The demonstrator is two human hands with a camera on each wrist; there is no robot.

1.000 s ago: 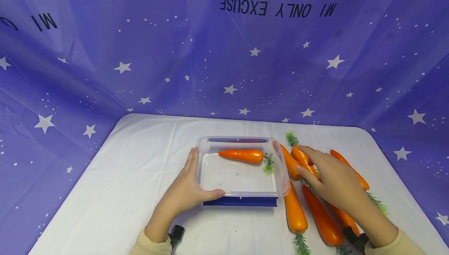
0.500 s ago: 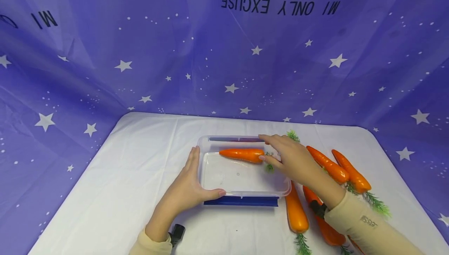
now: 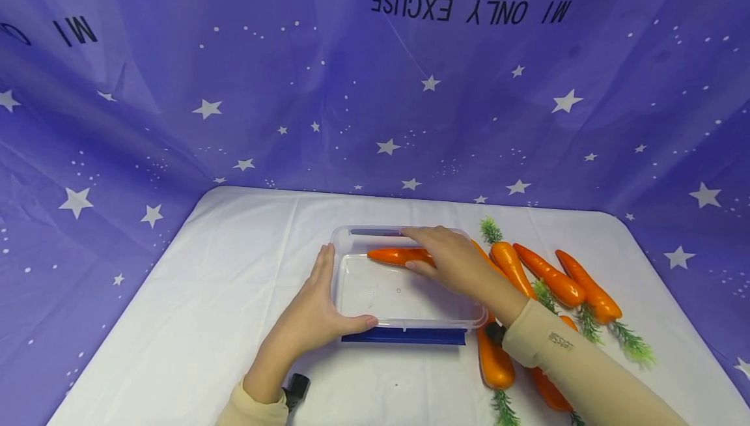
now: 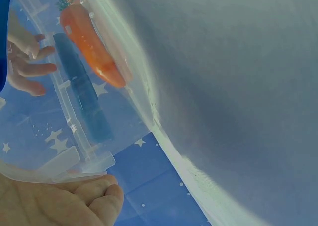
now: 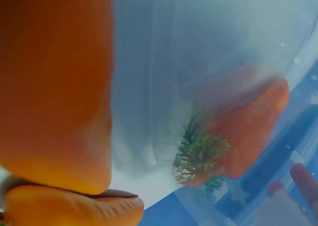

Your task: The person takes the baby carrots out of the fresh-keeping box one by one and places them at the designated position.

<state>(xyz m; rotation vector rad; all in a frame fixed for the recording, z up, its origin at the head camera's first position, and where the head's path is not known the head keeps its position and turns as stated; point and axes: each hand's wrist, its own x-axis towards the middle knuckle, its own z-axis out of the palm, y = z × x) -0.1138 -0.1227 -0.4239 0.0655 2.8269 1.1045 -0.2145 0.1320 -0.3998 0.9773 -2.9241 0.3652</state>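
A clear plastic container (image 3: 381, 299) with blue latch flaps stands mid-table. One carrot (image 3: 389, 255) lies inside it, its leafy end hidden under my right hand in the head view. My left hand (image 3: 310, 309) holds the container's near-left corner, fingers along the left wall and thumb on the front rim. Over the container's right half is my right hand (image 3: 448, 260), fingertips at the back rim and thumb beside the carrot. Its fingers (image 5: 303, 184) look extended in the right wrist view, with nothing between them. Through the clear wall, the left wrist view shows that same carrot (image 4: 92, 44).
Several more carrots with green tops lie right of the container, including a carrot (image 3: 551, 276) and another carrot (image 3: 588, 286). My right forearm passes over some of them. White cloth (image 3: 205, 296) covers the table; a purple star-printed curtain (image 3: 375, 87) surrounds it.
My right hand has left the carrots on the right and moved left over the container, coming to the carrot inside. Those carrots stay behind on the table. My left hand keeps its place.
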